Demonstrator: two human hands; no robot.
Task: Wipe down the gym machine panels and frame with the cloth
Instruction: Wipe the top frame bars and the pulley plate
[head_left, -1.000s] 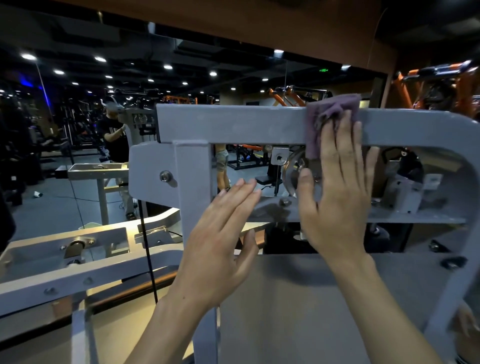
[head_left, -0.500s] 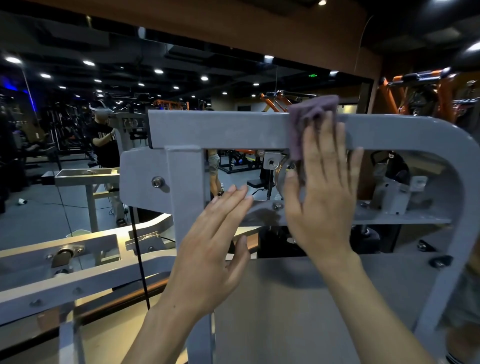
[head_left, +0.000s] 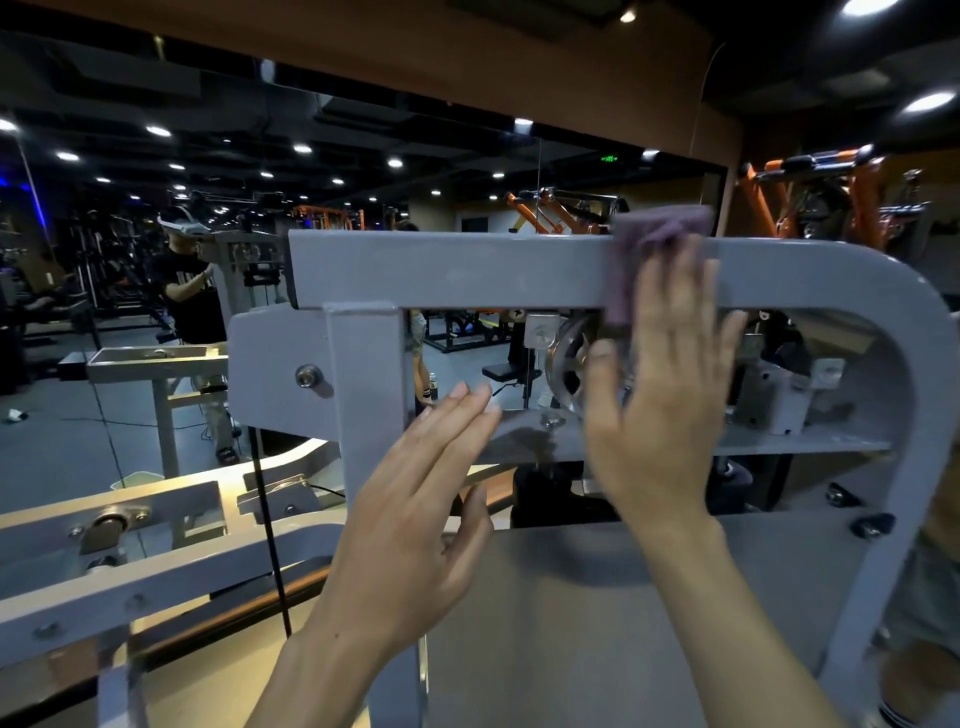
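A grey steel gym machine frame fills the view, with a top bar (head_left: 441, 270), an upright post (head_left: 363, 374) and a flat lower panel (head_left: 597, 623). A purple cloth (head_left: 657, 234) is draped over the top bar near its rounded right corner. My right hand (head_left: 660, 405) presses the cloth flat against the bar's front face with straight fingers. My left hand (head_left: 421, 514) is flat with straight fingers in front of the upright post, its fingertips near the lower crossbar (head_left: 810, 447). It holds nothing. Whether it touches the metal is unclear.
A pulley wheel (head_left: 569, 364) and brackets sit behind the frame opening. A black cable (head_left: 267, 519) hangs left of the post, above grey lever arms (head_left: 156, 530). A wall mirror behind reflects the gym and a person in black. Orange machines (head_left: 831, 208) stand at the right.
My right hand slid the cloth slightly left along the top bar, then back right toward the rounded corner. My left hand stayed flat by the upright post.
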